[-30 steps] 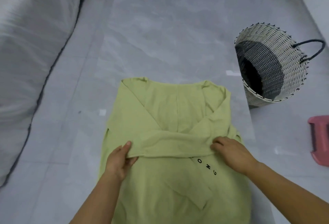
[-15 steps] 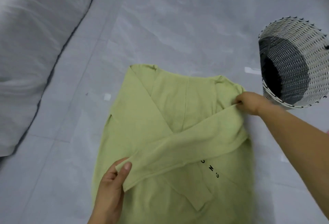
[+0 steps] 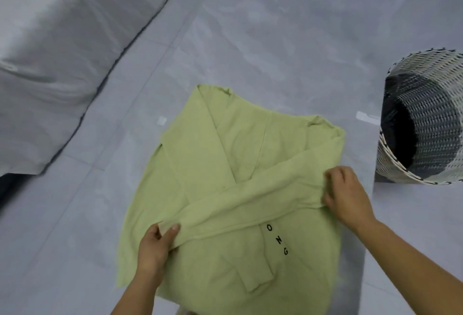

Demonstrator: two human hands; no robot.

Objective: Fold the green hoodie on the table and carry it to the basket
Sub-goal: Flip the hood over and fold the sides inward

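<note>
The hoodie (image 3: 240,154) lies flat on the table (image 3: 275,51), filling the view from the centre down to 6 o'clock, with its collar end toward 12. One sleeve (image 3: 250,204) is laid across the chest, running from the 3 o'clock edge of the garment down to about 8 o'clock.

Your left hand (image 3: 154,247) sits at the hoodie's 8 o'clock side and pinches the cuff end of that sleeve between thumb and fingers. The cloth passes over your fingers, and the body of the hoodie spreads out from that hand toward 1 o'clock.

Your right hand (image 3: 347,194) sits at the garment's 3 o'clock edge, fingers curled into the fabric where the sleeve turns inward. The hoodie lies to the 9 o'clock side of it.

The other sleeve (image 3: 253,272) runs under the first, down from the 11 o'clock shoulder, and its cuff ends near 6 o'clock. Black letters (image 3: 277,239) reading "ONG" show just below the crossed sleeve, between your two hands.

The basket (image 3: 431,119) stands at 3 o'clock, off the table's edge, near your right hand but apart from it. A grey cushion (image 3: 62,39) fills the 10 o'clock corner.
</note>
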